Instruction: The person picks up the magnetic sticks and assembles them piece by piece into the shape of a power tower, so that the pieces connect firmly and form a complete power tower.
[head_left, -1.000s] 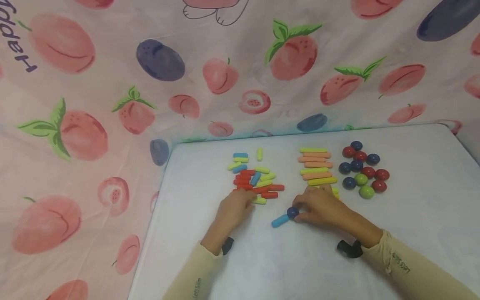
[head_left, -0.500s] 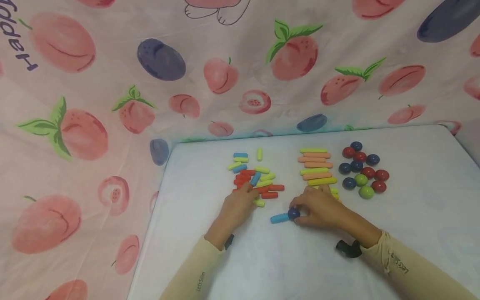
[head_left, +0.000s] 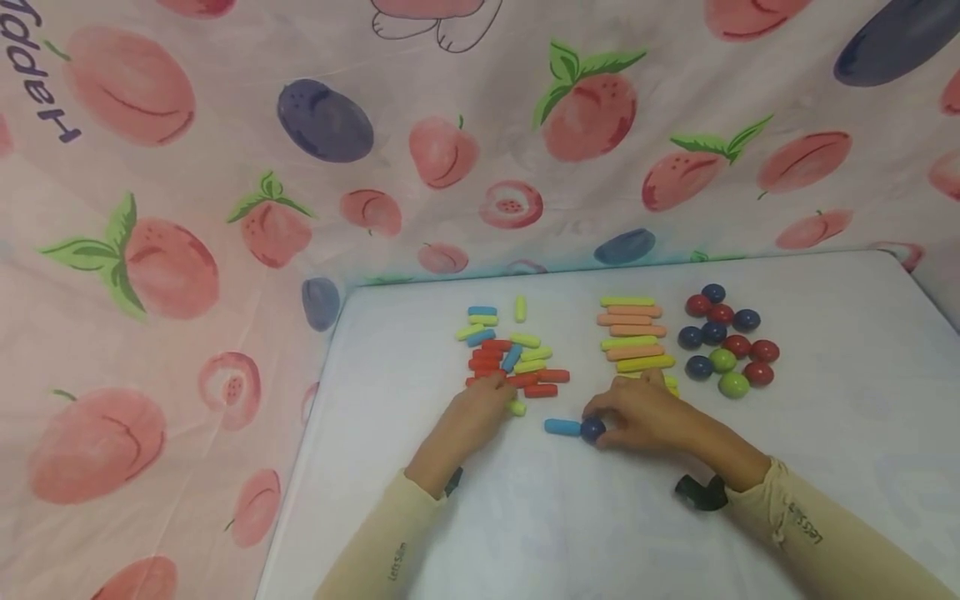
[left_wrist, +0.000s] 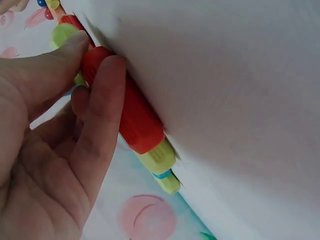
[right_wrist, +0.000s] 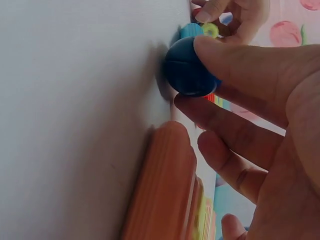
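My right hand point(head_left: 647, 417) pinches a dark blue ball point(head_left: 593, 430) between thumb and finger, low over the white table. A short light blue stick point(head_left: 562, 427) lies end-on against the ball's left side. To the left, my left hand point(head_left: 474, 412) reaches into the pile of short sticks and pinches a yellow-green stick point(head_left: 517, 408), whose end pokes out beyond the fingers. The left wrist view shows this stick's rounded end point(left_wrist: 62, 34) past the thumb, with a fat red stick point(left_wrist: 142, 117) right beside the fingertips. Orange sticks point(right_wrist: 165, 185) lie just below my right fingers.
More red sticks point(head_left: 541, 390), yellow-green sticks and blue sticks spread beyond my left hand. A column of longer yellow and orange sticks point(head_left: 636, 331) lies behind my right hand. Red, dark blue and green balls point(head_left: 734, 384) cluster to its right. A fruit-patterned curtain point(head_left: 465, 125) hangs behind the table.
The light blue stick has swung from slanted to nearly level, and the ball has shifted slightly right. My left hand has moved slightly right, covering more of the yellow-green stick.
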